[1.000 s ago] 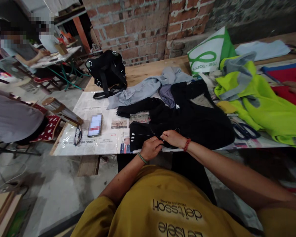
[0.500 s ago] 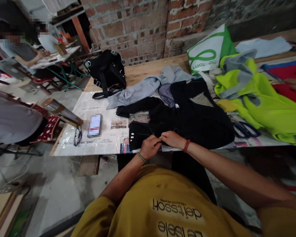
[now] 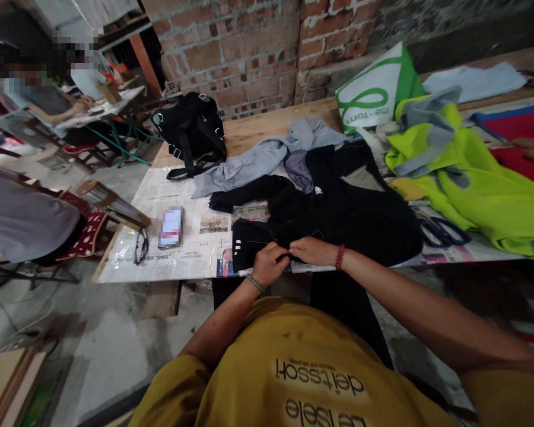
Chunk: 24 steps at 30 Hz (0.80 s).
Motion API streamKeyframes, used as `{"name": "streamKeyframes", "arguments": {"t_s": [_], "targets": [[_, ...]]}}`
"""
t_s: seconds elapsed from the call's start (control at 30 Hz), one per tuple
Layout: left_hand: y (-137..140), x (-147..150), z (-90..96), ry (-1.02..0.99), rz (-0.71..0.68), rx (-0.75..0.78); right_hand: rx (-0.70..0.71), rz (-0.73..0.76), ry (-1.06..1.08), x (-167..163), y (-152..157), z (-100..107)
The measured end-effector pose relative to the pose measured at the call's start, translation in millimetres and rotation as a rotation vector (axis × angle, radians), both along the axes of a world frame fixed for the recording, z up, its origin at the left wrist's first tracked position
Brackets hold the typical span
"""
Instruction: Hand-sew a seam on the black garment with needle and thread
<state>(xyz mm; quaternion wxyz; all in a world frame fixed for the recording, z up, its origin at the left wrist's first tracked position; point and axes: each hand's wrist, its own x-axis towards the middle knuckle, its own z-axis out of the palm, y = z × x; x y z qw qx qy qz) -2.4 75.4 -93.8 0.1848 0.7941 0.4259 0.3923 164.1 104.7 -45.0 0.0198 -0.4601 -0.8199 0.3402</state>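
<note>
- Left hand (image 3: 270,264) and right hand (image 3: 310,250) angle in from either side, fingers curled, tips facing.
- Change: fingertips met half a second ago; now a slight gap, dark cloth showing between (work seems at the same spot).
- Both look pinched on the black garment (image 3: 360,219), at its near edge, by the front of the table (image 3: 133,267).
- Fine thread (image 3: 254,242) lies just beyond left hand.
- Grey cloth (image 3: 260,160) behind.

One head-worn camera looks forward and down over the hands (image 3: 269,264).
</note>
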Motion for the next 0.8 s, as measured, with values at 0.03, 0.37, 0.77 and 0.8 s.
{"name": "streamKeyframes", "arguments": {"t_s": [0.03, 0.37, 0.77, 0.8], "targets": [[0, 0, -0.1, 0.012, -0.001, 0.0, 0.035, 0.034, -0.037, 0, -1, 1], [-1, -2, -3.2, 0.043, -0.022, 0.034, 0.292, 0.176, -0.308, -6, -13, 20], [2, -1, -0.1, -0.075, -0.014, -0.035, 0.324, 0.146, -0.177, 4, -16, 12], [2, -1, 0.2, -0.078, -0.005, -0.038, 0.318, 0.129, -0.137, 6, -16, 13]]}}
